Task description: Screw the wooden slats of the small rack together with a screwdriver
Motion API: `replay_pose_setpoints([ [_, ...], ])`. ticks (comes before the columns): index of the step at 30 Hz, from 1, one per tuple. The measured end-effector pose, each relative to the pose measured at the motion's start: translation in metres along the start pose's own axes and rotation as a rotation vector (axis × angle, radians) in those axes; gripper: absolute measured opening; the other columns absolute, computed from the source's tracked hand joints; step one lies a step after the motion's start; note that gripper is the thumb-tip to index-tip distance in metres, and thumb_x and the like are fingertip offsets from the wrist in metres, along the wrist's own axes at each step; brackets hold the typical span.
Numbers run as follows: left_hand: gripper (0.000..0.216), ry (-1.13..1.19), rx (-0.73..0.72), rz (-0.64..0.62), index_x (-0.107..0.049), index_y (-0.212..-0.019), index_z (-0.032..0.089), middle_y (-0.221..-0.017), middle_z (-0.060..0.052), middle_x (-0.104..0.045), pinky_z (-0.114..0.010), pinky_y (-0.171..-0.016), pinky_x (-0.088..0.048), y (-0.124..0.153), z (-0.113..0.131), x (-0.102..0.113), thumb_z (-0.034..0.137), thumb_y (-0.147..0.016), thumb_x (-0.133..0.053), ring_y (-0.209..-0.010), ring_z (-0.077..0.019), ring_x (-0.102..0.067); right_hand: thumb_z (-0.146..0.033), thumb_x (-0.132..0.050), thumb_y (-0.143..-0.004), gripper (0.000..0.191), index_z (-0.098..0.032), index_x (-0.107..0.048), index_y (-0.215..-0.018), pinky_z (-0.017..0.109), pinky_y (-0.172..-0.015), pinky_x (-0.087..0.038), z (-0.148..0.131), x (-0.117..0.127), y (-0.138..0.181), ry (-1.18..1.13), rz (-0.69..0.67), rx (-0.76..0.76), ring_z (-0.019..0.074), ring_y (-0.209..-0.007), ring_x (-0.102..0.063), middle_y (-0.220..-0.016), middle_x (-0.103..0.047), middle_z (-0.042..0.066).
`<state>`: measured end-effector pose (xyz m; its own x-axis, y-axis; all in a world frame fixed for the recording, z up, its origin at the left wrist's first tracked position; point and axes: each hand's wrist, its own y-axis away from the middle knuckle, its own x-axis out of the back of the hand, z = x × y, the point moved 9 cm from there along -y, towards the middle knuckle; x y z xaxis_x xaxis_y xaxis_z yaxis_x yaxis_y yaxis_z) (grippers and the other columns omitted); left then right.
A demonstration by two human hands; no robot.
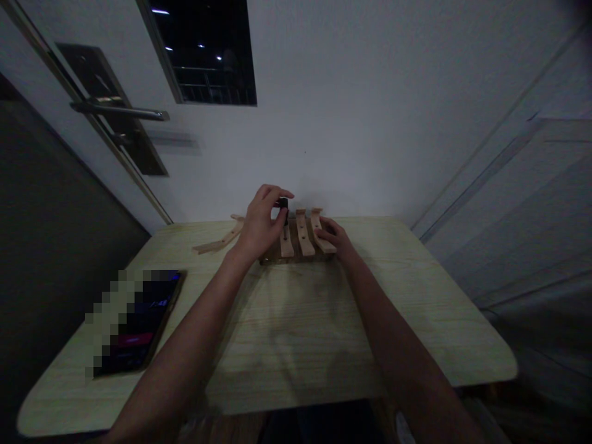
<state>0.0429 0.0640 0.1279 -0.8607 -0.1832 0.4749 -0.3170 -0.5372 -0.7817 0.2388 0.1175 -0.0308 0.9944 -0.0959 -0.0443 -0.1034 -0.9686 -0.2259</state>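
Observation:
A dark brown wooden base (272, 254) stands near the back of the table. Several pale curved wooden slats with holes sit on it, among them a middle slat (304, 237) and a right slat (322, 237). Above the left end of the base, my left hand (259, 223) pinches a small black piece (283, 202) between thumb and fingers, just over the left slat (286, 243). Its exact kind is not clear. My right hand (337, 237) is closed around the base's right end, fingers against the right slat. A loose pale wooden piece (217, 242) lies left of my left hand.
The light wood-grain table (296, 345) backs onto a white door (333, 135) with a metal lever handle (124, 112) and a dark window (208, 55). A phone or tablet (143, 320), partly pixelated, lies at the left on the table.

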Motion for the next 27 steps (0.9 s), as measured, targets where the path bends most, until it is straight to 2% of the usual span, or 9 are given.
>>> replay_pose_setpoints([
  [4,0.034,0.056,0.02,-0.001,-0.058,-0.104,0.018,-0.103,-0.005,-0.058,-0.029,-0.08,-0.056,0.0,-0.003,0.0,0.001,-0.076,-0.048,-0.092,-0.0143,-0.06,-0.043,-0.075,-0.058,0.055,-0.021,-0.064,-0.108,0.046,-0.1,-0.044,0.0,-0.002,-0.001,0.005,-0.022,0.009,0.027,-0.108,-0.06,-0.114,-0.067,0.008],
  [9,0.033,-0.082,-0.044,-0.004,-0.063,-0.1,0.018,-0.099,-0.005,-0.065,-0.036,-0.084,-0.054,0.0,0.0,0.001,0.001,-0.075,-0.051,-0.095,-0.0184,-0.06,-0.044,-0.074,-0.059,0.056,-0.02,-0.064,-0.108,0.045,-0.096,-0.046,0.001,0.001,-0.001,0.028,-0.001,0.007,0.027,-0.105,-0.061,-0.113,-0.068,0.008],
  [17,0.031,-0.036,-0.087,0.002,-0.065,-0.098,0.017,-0.098,-0.005,-0.065,-0.033,-0.086,-0.051,-0.001,0.005,0.002,-0.001,-0.079,-0.049,-0.093,-0.0163,-0.061,-0.045,-0.074,-0.059,0.056,-0.021,-0.063,-0.108,0.044,-0.096,-0.046,-0.001,-0.001,0.0,0.023,-0.019,0.016,0.0261,-0.106,-0.061,-0.114,-0.067,0.008],
  [20,0.02,-0.054,-0.085,0.018,-0.065,-0.095,0.017,-0.099,-0.005,-0.06,-0.032,-0.084,-0.051,-0.001,0.008,0.003,0.007,-0.078,-0.06,-0.093,-0.0164,-0.059,-0.045,-0.075,-0.057,0.057,-0.02,-0.063,-0.107,0.045,-0.096,-0.046,-0.002,-0.001,0.002,0.008,-0.006,0.004,0.0266,-0.106,-0.061,-0.113,-0.067,0.008],
  [23,0.02,-0.081,-0.063,0.02,-0.064,-0.091,0.017,-0.094,-0.003,-0.056,-0.029,-0.078,-0.05,-0.002,0.008,0.002,0.01,-0.074,-0.069,-0.087,-0.015,-0.057,-0.044,-0.075,-0.056,0.056,-0.02,-0.064,-0.105,0.045,-0.097,-0.046,-0.005,-0.001,0.003,-0.006,0.009,0.017,0.0268,-0.106,-0.06,-0.112,-0.068,0.008],
  [27,0.019,-0.065,-0.032,0.007,-0.061,-0.087,0.017,-0.089,-0.001,-0.055,-0.026,-0.072,-0.049,-0.002,0.004,0.0,0.005,-0.073,-0.067,-0.079,-0.0122,-0.055,-0.043,-0.075,-0.056,0.055,-0.02,-0.064,-0.106,0.047,-0.098,-0.045,-0.005,-0.002,0.003,-0.006,-0.004,-0.002,0.0275,-0.106,-0.061,-0.113,-0.067,0.009],
])
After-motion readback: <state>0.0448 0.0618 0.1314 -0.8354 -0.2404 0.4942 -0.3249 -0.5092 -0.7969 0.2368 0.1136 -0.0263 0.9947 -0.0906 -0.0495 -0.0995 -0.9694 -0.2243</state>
